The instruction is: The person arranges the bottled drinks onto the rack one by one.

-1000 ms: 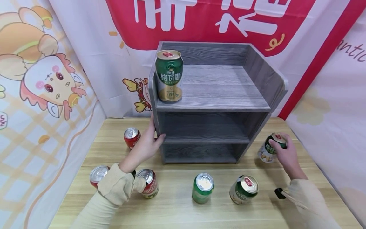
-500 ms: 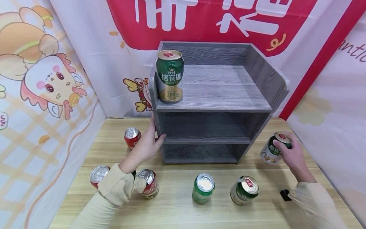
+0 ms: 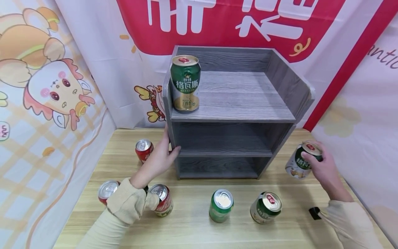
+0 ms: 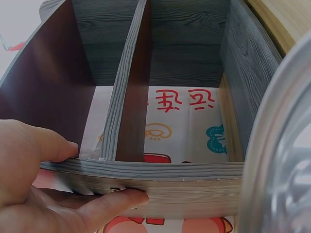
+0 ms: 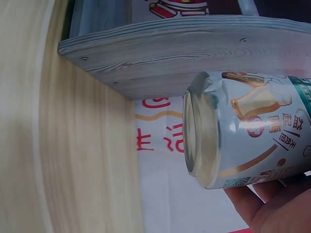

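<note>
My left hand (image 3: pixel 158 154) grips the left side panel of a grey wood-grain shelf (image 3: pixel 231 119). In the left wrist view its thumb lies at the panel's front edge, and the fingers (image 4: pixel 116 204) press the outer face. To the right of the shelf, my right hand (image 3: pixel 323 166) holds a green, white and gold drink can (image 3: pixel 301 162) near its top. That can leans, and its bare bottom rim shows in the right wrist view, raised off the tabletop. A similar green and gold can (image 3: pixel 185 84) stands upright on the shelf's top left corner.
Along the front of the wooden table (image 3: pixel 186 235) stand a light green can (image 3: pixel 221 206), another green and gold can (image 3: pixel 264 209) and a red can (image 3: pixel 163 202). More red cans (image 3: pixel 143 152) (image 3: pixel 107 192) stand at the left, one partly behind my sleeve. Printed cloth (image 3: pixel 130 69) hangs behind.
My right hand has shifted a little to the right with the green, white and gold can. My left hand keeps its place on the shelf.
</note>
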A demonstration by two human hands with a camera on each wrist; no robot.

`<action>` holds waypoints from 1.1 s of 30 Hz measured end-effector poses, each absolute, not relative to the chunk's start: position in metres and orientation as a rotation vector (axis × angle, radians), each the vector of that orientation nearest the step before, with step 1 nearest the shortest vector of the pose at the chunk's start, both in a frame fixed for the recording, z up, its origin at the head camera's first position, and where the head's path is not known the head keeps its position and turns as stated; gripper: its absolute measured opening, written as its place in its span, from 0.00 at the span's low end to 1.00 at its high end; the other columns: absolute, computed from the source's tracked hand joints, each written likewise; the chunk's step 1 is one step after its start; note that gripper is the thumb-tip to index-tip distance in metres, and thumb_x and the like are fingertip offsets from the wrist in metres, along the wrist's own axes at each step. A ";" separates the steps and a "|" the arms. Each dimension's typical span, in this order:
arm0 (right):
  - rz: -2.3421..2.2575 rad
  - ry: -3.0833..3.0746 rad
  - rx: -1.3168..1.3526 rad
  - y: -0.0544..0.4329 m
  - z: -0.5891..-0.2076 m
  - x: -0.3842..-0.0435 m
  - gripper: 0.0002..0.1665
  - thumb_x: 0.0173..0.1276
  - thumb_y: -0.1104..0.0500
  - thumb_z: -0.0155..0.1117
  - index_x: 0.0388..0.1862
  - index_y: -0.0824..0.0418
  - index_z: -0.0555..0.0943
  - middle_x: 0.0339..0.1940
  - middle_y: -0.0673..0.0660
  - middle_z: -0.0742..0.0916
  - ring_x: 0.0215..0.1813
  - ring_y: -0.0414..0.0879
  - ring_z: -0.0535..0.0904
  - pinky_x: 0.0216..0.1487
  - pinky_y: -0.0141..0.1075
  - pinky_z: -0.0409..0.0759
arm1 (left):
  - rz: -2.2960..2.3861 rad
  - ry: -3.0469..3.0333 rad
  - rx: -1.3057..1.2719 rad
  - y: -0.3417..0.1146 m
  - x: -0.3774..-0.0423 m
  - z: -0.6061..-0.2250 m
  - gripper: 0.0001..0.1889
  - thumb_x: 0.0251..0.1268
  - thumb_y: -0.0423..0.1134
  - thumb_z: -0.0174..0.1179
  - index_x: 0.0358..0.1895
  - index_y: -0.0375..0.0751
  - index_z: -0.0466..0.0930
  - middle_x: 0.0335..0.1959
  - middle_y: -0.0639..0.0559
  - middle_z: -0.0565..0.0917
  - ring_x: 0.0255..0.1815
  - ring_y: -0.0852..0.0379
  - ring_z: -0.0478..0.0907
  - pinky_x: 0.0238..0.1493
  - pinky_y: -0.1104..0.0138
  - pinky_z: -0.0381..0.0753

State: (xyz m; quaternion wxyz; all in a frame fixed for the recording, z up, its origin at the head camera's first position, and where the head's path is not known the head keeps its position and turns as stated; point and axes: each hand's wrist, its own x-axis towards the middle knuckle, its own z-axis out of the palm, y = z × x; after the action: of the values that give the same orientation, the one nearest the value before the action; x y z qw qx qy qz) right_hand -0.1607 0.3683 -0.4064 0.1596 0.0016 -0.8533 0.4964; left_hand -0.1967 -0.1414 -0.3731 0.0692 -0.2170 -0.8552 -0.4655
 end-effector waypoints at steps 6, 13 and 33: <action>1.416 -2.450 0.060 0.367 -0.399 -0.155 0.21 0.75 0.61 0.60 0.63 0.44 0.76 0.43 0.34 0.80 0.41 0.32 0.76 0.40 0.21 0.75 | -1.399 -2.564 -0.654 -0.141 -0.196 -0.378 0.48 0.71 0.24 0.56 0.82 0.34 0.29 0.74 0.24 0.63 0.69 0.31 0.69 0.52 0.47 0.84; 1.404 -2.473 0.075 0.365 -0.391 -0.145 0.24 0.75 0.63 0.59 0.64 0.42 0.75 0.40 0.33 0.80 0.39 0.31 0.76 0.38 0.22 0.75 | -1.376 -2.576 -0.651 -0.141 -0.190 -0.385 0.47 0.71 0.24 0.56 0.81 0.32 0.30 0.74 0.24 0.63 0.70 0.31 0.68 0.58 0.45 0.80; 1.690 -2.254 0.345 0.368 -0.353 -0.136 0.27 0.72 0.74 0.54 0.68 0.58 0.76 0.47 0.43 0.87 0.43 0.36 0.81 0.38 0.24 0.78 | -1.359 -2.562 -0.651 -0.141 -0.195 -0.375 0.48 0.72 0.26 0.56 0.82 0.35 0.29 0.72 0.25 0.66 0.69 0.33 0.70 0.58 0.46 0.80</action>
State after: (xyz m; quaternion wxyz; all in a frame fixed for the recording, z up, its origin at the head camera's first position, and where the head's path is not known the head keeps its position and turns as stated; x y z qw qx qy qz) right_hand -0.1362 0.3679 -0.3527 0.1510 0.1202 -0.7850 0.5887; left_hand -0.1950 -0.1409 -0.3747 0.0844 -0.2183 -0.8589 -0.4556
